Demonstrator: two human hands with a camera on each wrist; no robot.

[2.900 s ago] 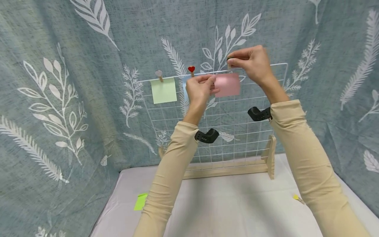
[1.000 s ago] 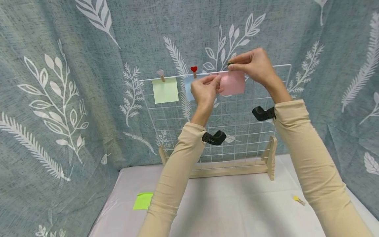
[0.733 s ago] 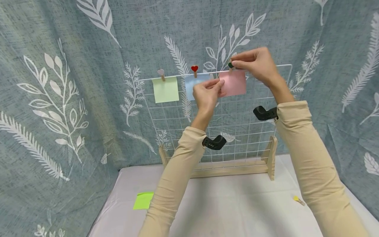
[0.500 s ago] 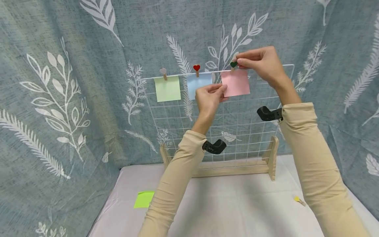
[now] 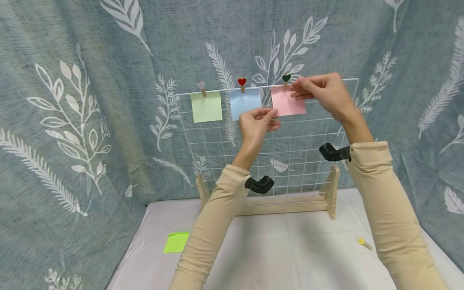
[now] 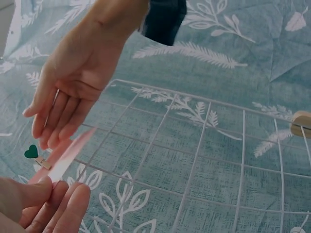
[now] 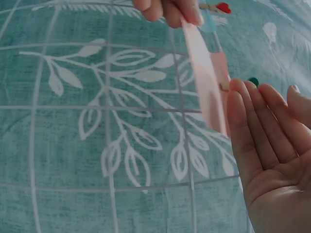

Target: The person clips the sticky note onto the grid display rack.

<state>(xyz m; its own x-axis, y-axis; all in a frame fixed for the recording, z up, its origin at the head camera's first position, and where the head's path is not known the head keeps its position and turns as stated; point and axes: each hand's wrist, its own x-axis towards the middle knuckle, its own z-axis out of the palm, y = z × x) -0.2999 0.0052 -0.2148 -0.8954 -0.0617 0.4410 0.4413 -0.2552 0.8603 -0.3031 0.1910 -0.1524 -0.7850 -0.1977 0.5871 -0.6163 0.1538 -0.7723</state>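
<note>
A pink sticky note [image 5: 284, 105] hangs at the top wire of the white wire grid [image 5: 308, 139], under a green heart clothespin [image 5: 286, 78]. My left hand [image 5: 255, 125] pinches the note's lower left corner between thumb and fingers; the left wrist view shows this pinch beside the clothespin [image 6: 32, 152]. My right hand [image 5: 328, 94] is off the clothespin, its fingers fairly straight and overlapping the note's upper right part. In the right wrist view, the right palm [image 7: 277, 160] faces up with nothing in it, fingertips close to the note [image 7: 206, 80].
On the same wire hang a pale green note [image 5: 206, 108] with a pale heart clothespin [image 5: 201, 86] and a blue note [image 5: 244, 102] with a red heart one [image 5: 242, 83]. A bright green note [image 5: 175, 242] and a yellow-topped clothespin [image 5: 364, 243] lie on the white table.
My right hand brought the green heart clothespin down onto the pink note and wire, then let go and moved lower. My left hand slid down the note's left edge to its lower corner.
</note>
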